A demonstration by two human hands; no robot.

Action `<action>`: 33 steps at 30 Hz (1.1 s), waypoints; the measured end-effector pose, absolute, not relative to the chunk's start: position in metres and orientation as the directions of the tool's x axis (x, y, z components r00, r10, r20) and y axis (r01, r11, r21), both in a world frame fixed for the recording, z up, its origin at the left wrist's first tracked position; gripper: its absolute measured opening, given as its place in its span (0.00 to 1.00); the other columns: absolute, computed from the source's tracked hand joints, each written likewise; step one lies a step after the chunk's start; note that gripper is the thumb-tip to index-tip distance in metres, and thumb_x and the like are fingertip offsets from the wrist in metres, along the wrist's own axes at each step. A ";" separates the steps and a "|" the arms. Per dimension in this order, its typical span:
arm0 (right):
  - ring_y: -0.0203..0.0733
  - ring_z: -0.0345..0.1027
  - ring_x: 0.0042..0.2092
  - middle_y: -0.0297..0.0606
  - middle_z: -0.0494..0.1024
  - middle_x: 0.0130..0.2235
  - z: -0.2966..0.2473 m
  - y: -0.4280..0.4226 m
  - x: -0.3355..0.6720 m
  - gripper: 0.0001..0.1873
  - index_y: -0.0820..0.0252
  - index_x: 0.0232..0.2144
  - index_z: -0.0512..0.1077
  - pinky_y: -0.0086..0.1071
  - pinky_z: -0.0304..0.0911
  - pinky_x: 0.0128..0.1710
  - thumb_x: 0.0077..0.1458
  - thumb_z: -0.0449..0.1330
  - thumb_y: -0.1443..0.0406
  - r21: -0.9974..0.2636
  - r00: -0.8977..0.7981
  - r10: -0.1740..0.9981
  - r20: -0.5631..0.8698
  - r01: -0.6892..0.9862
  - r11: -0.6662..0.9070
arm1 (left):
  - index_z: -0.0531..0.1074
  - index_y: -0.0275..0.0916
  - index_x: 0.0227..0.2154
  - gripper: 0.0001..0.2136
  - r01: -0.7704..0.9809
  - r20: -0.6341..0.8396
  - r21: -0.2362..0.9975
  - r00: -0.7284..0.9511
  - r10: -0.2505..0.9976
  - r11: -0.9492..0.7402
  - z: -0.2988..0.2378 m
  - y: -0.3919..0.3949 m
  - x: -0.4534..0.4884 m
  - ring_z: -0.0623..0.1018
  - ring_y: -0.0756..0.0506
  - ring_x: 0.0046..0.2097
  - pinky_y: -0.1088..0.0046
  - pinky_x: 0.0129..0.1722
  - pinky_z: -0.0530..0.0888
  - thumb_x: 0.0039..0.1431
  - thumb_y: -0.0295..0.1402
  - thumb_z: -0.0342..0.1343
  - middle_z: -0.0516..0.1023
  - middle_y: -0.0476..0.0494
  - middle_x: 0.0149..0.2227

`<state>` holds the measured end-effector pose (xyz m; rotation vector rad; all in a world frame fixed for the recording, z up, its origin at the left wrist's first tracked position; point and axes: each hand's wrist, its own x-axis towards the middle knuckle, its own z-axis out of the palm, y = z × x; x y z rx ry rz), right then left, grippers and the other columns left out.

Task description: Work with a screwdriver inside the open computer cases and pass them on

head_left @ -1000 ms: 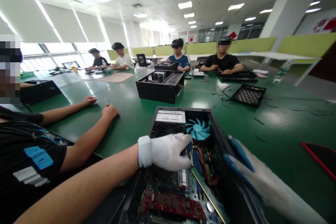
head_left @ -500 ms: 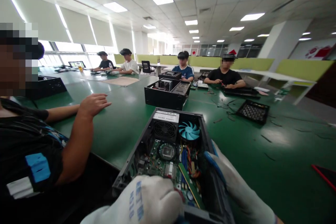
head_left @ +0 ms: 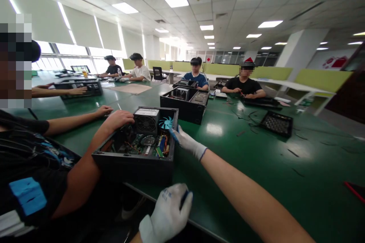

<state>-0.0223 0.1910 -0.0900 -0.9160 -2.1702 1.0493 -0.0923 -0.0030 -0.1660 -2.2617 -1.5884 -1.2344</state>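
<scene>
An open black computer case (head_left: pixel 134 161) sits on the green table, with a blue fan (head_left: pixel 165 123), a power supply (head_left: pixel 145 123) and a motherboard inside. A green memory module (head_left: pixel 159 152) lies slantwise near the board's front right. My right hand (head_left: pixel 186 143), in a white glove with blue fingertips, rests against the case's right side with fingers stretched out. My left hand (head_left: pixel 169 210), gloved the same way, is apart from the case at the table's near edge; its thumb stands off from loosely bent, partly hidden fingers, and nothing shows in it. A co-worker's hand (head_left: pixel 119 117) touches the case's left rim.
Behind stands another open black case (head_left: pixel 184 108). A dark perforated panel (head_left: pixel 276 123) and scattered dark strips lie on the table (head_left: pixel 228 167) to the right. A co-worker (head_left: pixel 37 152) sits close on my left; other people work across the table.
The case has shifted left and away and turned, towards the co-worker, whose hand now touches it. My left hand has come off the case; my right hand stays at its side.
</scene>
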 end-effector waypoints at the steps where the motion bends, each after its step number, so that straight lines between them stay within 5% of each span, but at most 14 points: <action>1: 0.47 0.56 0.68 0.40 0.70 0.64 -0.089 0.195 -0.030 0.35 0.57 0.69 0.57 0.45 0.47 0.69 0.65 0.49 0.49 -0.783 -0.646 0.744 0.174 0.368 0.502 | 0.74 0.41 0.39 0.09 0.841 0.684 0.359 0.057 0.727 -0.404 -0.183 -0.003 -0.084 0.82 0.45 0.32 0.69 0.32 0.79 0.68 0.37 0.50 0.81 0.45 0.32; 4: 0.45 0.55 0.69 0.42 0.65 0.67 -0.088 0.207 -0.042 0.37 0.58 0.69 0.57 0.39 0.49 0.68 0.65 0.48 0.48 -0.640 -0.689 0.711 0.141 0.484 0.596 | 0.72 0.41 0.40 0.07 0.859 0.640 0.393 0.002 0.768 -0.330 -0.212 0.007 -0.083 0.81 0.45 0.33 0.67 0.33 0.77 0.69 0.34 0.50 0.79 0.46 0.33; 9: 0.57 0.51 0.70 0.60 0.57 0.70 -0.079 0.259 -0.027 0.48 0.74 0.69 0.54 0.43 0.48 0.68 0.62 0.49 0.42 -0.337 -0.615 0.775 0.146 0.706 0.623 | 0.69 0.40 0.41 0.05 0.864 0.662 0.408 -0.057 0.748 -0.296 -0.220 0.018 -0.091 0.79 0.44 0.35 0.66 0.36 0.75 0.68 0.33 0.51 0.76 0.45 0.34; 16: 0.61 0.44 0.71 0.59 0.54 0.70 -0.055 0.363 -0.002 0.42 0.69 0.67 0.57 0.52 0.41 0.68 0.58 0.56 0.51 0.033 -0.505 0.832 0.231 0.859 0.512 | 0.69 0.41 0.37 0.04 0.871 0.645 0.444 -0.148 0.750 -0.210 -0.216 0.014 -0.078 0.77 0.46 0.30 0.68 0.31 0.73 0.67 0.33 0.51 0.74 0.47 0.30; 21: 0.61 0.47 0.70 0.55 0.56 0.70 -0.050 0.413 -0.015 0.43 0.66 0.68 0.56 0.53 0.45 0.66 0.57 0.55 0.48 0.106 -0.482 0.856 0.189 0.876 0.470 | 0.75 0.44 0.40 0.05 0.895 0.686 0.375 -0.093 0.722 -0.241 -0.186 0.016 -0.100 0.80 0.43 0.38 0.70 0.31 0.77 0.66 0.36 0.55 0.79 0.43 0.37; 26: 0.59 0.52 0.68 0.48 0.58 0.70 -0.051 0.445 -0.033 0.44 0.57 0.69 0.56 0.49 0.52 0.64 0.54 0.57 0.46 0.107 -0.469 0.876 0.117 0.882 0.458 | 0.74 0.47 0.49 0.11 0.896 0.703 0.359 -0.075 0.708 -0.261 -0.096 0.054 -0.228 0.76 0.43 0.51 0.62 0.48 0.78 0.68 0.41 0.56 0.75 0.41 0.54; 28: 0.59 0.58 0.65 0.50 0.62 0.67 -0.052 0.451 -0.037 0.43 0.57 0.67 0.58 0.49 0.56 0.61 0.54 0.57 0.48 0.106 -0.444 0.889 0.116 0.895 0.433 | 0.77 0.46 0.38 0.11 0.902 0.720 0.352 -0.090 0.688 -0.250 -0.052 0.074 -0.297 0.78 0.43 0.49 0.64 0.44 0.78 0.69 0.43 0.52 0.78 0.42 0.45; 30: 0.61 0.62 0.61 0.52 0.66 0.64 -0.050 0.452 -0.040 0.39 0.59 0.64 0.62 0.51 0.59 0.58 0.54 0.58 0.51 0.110 -0.418 0.899 0.131 0.907 0.406 | 0.71 0.42 0.19 0.28 0.909 0.735 0.332 -0.081 0.673 -0.253 -0.025 0.089 -0.346 0.80 0.44 0.49 0.67 0.42 0.75 0.72 0.42 0.37 0.71 0.45 0.28; 33: 0.62 0.63 0.59 0.56 0.69 0.61 -0.046 0.445 -0.042 0.34 0.62 0.60 0.67 0.52 0.62 0.55 0.52 0.59 0.55 0.123 -0.402 0.904 0.146 0.914 0.386 | 0.65 0.38 0.14 0.27 0.926 0.739 0.301 -0.076 0.669 -0.228 -0.044 0.090 -0.337 0.82 0.44 0.42 0.72 0.34 0.73 0.70 0.41 0.41 0.63 0.48 0.22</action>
